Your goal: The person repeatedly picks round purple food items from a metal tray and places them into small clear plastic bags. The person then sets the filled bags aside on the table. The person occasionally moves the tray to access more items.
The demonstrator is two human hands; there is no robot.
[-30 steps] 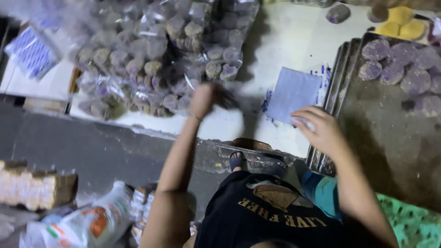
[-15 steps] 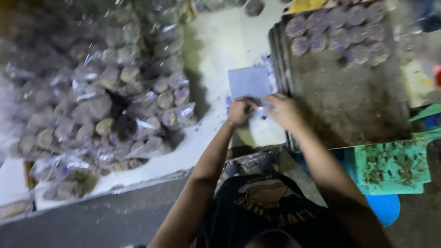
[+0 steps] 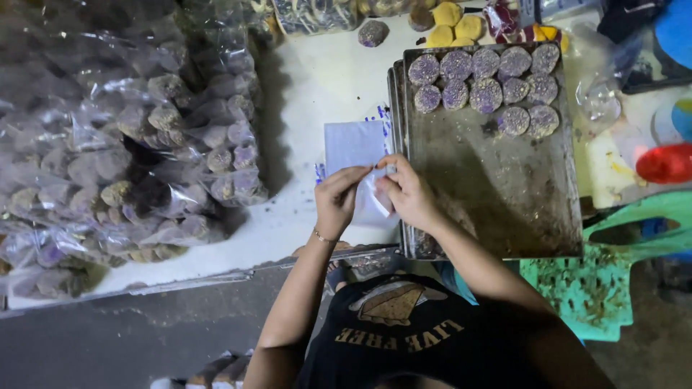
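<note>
My left hand (image 3: 337, 198) and my right hand (image 3: 408, 191) meet over the white table (image 3: 317, 86), both pinching a small clear plastic bag (image 3: 373, 193) between thumb and fingers. Under them lies a stack of flat plastic bags (image 3: 353, 144). Just to the right stands a worn metal baking tray (image 3: 497, 187) with several round purple crumb-coated cookies (image 3: 484, 85) at its far end.
A big heap of clear bags filled with purple cookies (image 3: 122, 158) covers the table's left side. Yellow cookies (image 3: 454, 21) lie past the tray. A green plastic stool (image 3: 598, 288) stands at the lower right, and red and blue items (image 3: 667, 162) at the right edge.
My left hand came away from the heap of filled bags to the flat bag stack. Both hands now hold one small bag lifted off it.
</note>
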